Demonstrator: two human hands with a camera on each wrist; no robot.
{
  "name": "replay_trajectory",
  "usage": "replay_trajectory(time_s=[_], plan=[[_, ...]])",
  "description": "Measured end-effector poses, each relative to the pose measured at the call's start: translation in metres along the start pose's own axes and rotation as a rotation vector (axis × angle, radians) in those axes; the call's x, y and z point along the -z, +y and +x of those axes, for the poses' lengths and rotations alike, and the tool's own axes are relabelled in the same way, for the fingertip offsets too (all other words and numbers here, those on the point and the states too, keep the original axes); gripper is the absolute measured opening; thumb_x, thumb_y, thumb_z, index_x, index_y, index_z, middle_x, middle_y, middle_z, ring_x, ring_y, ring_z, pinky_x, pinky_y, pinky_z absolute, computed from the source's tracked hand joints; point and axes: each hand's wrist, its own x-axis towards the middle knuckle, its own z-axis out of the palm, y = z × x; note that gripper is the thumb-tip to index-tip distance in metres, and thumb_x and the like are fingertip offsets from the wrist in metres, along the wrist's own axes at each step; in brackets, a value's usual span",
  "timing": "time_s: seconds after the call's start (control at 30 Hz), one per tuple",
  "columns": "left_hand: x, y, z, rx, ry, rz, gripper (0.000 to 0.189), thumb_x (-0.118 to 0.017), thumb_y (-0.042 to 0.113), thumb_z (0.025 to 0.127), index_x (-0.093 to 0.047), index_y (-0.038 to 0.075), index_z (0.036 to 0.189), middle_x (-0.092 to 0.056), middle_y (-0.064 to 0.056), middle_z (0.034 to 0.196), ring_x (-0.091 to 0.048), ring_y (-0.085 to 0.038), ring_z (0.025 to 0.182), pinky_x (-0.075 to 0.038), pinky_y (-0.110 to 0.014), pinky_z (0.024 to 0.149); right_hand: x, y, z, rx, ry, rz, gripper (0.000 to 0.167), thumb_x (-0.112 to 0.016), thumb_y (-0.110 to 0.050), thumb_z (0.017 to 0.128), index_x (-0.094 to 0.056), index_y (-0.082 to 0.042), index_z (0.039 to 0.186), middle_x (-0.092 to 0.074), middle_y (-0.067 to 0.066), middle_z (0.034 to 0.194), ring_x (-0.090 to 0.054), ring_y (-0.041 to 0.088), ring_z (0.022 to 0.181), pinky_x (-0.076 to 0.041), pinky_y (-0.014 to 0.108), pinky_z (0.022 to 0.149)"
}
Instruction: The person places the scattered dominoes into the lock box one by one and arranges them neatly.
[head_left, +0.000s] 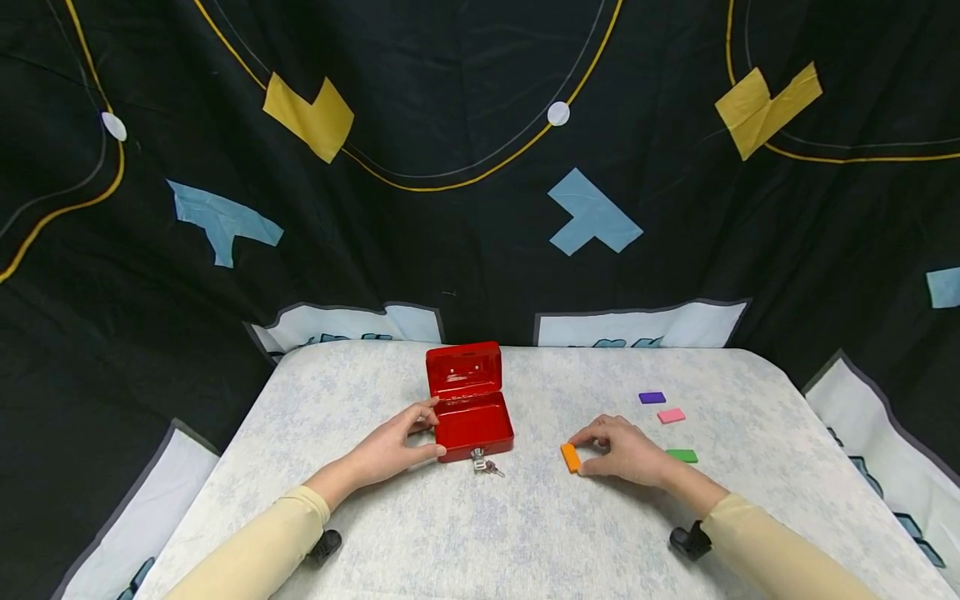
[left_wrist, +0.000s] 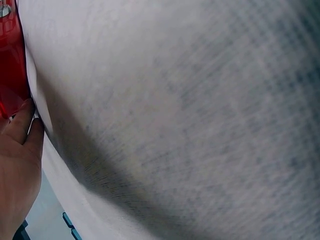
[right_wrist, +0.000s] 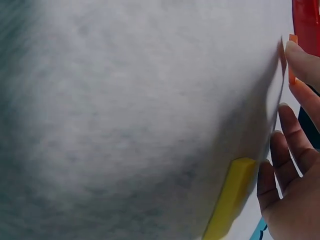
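Between the right hand (head_left: 622,454), pinching an orange block (head_left: 570,458), and the open red cash box (head_left: 474,422), bare tabletop (head_left: 536,400) leaves a passage. The raised lid (head_left: 465,367) bars entry from behind, the left hand (head_left: 393,442) blocks the left side, and a padlock (head_left: 478,461) (keys (head_left: 493,469) beside it) sits in front; overhead, access is free.

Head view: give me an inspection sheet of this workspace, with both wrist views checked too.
Surface: table, pale mottled covering.
Job's things: red box, lid open, nothing seen inside, keys at its front; orange block.
Clutter: purple block, pink block, green block; yellow block in right wrist view.
Grips: left grip touches red box; right grip pinches orange block.
Cables: nothing seen on the table.
Surroundings: dark backdrop with yellow, blue and white shapes.
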Motion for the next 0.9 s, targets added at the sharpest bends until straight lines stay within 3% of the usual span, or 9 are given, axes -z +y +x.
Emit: replay_trajectory(time_s=[0.2,0.43,0.9], plan=[[-0.001,-0.001,0.000,-0.009,-0.001,-0.006,0.041,-0.078,0.044,0.091,-0.053,0.025,0.118,-0.032,0.007,0.165,-0.051,-0.021,0.136,-0.036,-0.050,0.115,0.004,-0.009,0.009,0.034,0.044,0.006,0.039,-0.086,-0.036,0.084,-0.074,-0.023,0.119,-0.064,-0.003,0.104,-0.051,0.021,0.093,-0.044,0.034,0.076],[-0.001,-0.002,0.000,-0.011,0.000,0.001,0.040,-0.077,0.044,0.091,-0.053,0.026,0.117,-0.033,0.006,0.164,-0.052,-0.021,0.135,-0.037,-0.049,0.114,0.005,-0.036,0.031,0.072,0.072,0.015,0.039,-0.086,-0.035,0.084,-0.074,-0.024,0.120,-0.064,-0.002,0.102,-0.051,0.021,0.095,-0.046,0.037,0.078],[0.000,-0.001,0.000,0.001,-0.001,-0.013,0.044,-0.079,0.048,0.089,-0.052,0.026,0.116,-0.033,0.008,0.164,-0.051,-0.022,0.136,-0.036,-0.050,0.115,-0.019,-0.081,0.072,0.113,0.081,0.016,0.036,-0.086,-0.033,0.084,-0.075,-0.025,0.118,-0.059,-0.006,0.091,-0.051,0.022,0.092,-0.045,0.036,0.071]])
